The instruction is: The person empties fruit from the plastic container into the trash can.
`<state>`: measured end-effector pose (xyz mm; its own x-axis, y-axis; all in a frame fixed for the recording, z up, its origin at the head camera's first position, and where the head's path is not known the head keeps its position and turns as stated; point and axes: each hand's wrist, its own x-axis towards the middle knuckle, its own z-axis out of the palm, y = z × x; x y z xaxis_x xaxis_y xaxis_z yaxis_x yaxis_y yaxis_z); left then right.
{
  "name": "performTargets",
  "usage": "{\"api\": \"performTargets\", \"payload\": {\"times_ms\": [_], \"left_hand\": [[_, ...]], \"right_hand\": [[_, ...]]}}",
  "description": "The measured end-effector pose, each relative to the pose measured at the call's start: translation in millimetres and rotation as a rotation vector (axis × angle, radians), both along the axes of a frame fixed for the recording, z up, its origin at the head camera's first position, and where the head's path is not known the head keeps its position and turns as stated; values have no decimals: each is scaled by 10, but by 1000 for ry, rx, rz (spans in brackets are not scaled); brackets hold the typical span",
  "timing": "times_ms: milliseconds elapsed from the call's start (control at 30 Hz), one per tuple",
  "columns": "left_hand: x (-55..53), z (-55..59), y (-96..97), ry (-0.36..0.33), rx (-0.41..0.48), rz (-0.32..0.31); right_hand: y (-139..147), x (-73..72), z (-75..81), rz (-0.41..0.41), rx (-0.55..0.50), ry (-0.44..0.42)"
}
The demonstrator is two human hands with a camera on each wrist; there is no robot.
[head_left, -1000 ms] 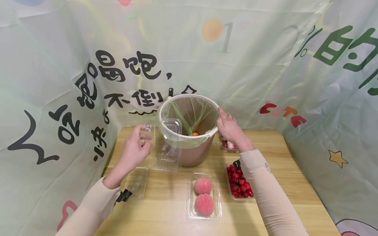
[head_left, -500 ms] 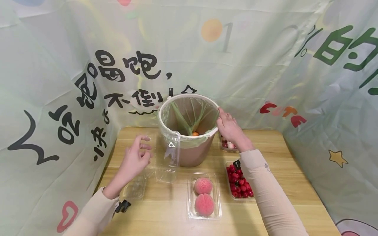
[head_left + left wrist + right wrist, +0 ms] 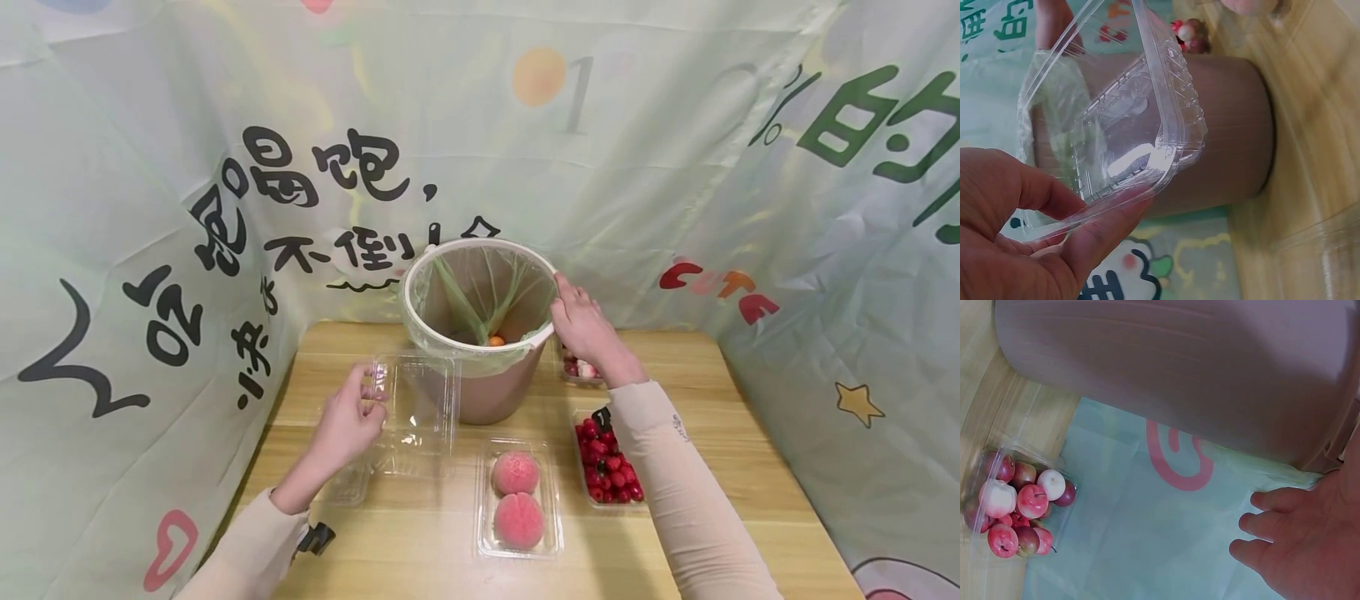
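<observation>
My left hand (image 3: 348, 417) pinches the edge of a clear plastic clamshell box (image 3: 416, 408) between thumb and fingers. No contents show in the box, tilted in front of the brownish trash can (image 3: 491, 396). In the left wrist view, the thumb and fingers (image 3: 1107, 234) hold the box's rim. My right hand (image 3: 588, 329) grips the can's white rim at the right. Several of its fingertips (image 3: 1250, 553) hang outside the can in the right wrist view. A green bag (image 3: 517, 292) lines the can, with a small orange round thing (image 3: 496, 341) low inside.
Two pink peaches (image 3: 517, 496) sit in a clear tray in front of the can. Right of them is a box of red berries (image 3: 609, 467). A box of small red and white fruits (image 3: 1019, 503) stands behind. Another clear container (image 3: 348, 483) lies under my left wrist.
The clear box in my left hand has come down and turned, its broad side now facing the head camera. My left hand has lowered slightly. My right hand stays on the rim.
</observation>
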<state>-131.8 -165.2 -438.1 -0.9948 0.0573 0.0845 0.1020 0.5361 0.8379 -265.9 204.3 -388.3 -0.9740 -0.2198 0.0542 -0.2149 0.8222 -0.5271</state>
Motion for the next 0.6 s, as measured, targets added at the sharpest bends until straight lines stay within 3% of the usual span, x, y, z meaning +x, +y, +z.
{"api": "performTargets", "payload": {"times_ms": [400,600], "left_hand": [[19,-358,-8,-74,27,-2],[40,-540,24,-155,49,2]], "right_hand": [[-9,5,9,-5,0,-1],[-6,14,12,-3,8,-6]]}}
